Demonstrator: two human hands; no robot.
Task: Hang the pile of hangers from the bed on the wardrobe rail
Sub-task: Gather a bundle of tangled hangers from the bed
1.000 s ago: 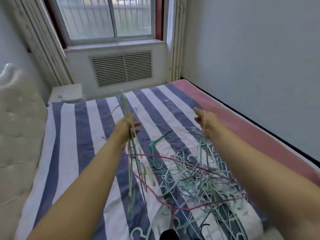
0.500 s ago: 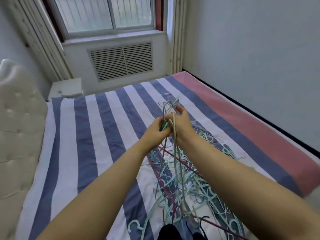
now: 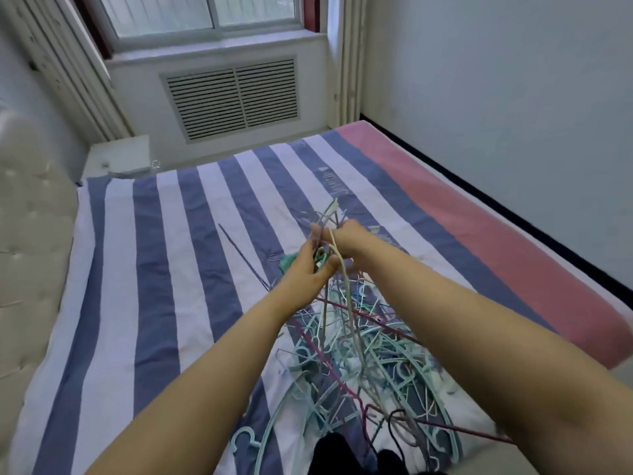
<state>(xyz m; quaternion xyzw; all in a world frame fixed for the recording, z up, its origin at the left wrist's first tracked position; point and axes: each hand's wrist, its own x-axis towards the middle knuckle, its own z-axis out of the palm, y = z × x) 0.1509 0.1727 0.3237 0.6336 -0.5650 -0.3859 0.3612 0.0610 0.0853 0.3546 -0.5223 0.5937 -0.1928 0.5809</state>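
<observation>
A tangled pile of thin hangers [image 3: 373, 365], pale blue, green, white and magenta, lies on the near part of the striped bed [image 3: 164, 269]. Both my hands meet above the pile. My left hand [image 3: 308, 269] grips a bunch of hanger hooks, green ones showing between thumb and fingers. My right hand [image 3: 349, 240] holds the same bunch from the other side, with grey and white hooks sticking up past its fingers. Hanger bodies dangle from the bunch down into the pile. No wardrobe rail is in view.
A padded cream headboard [image 3: 30, 234] runs along the left. A white bedside table [image 3: 120, 156] stands at the far left corner under the window, beside a radiator grille [image 3: 233, 97]. A grey wall [image 3: 513, 114] borders the bed's pink right edge.
A second ago my hands were apart, the left lifting a few hangers. They came together over the pile and now both hold one bunch, slightly lower and nearer than half a second ago.
</observation>
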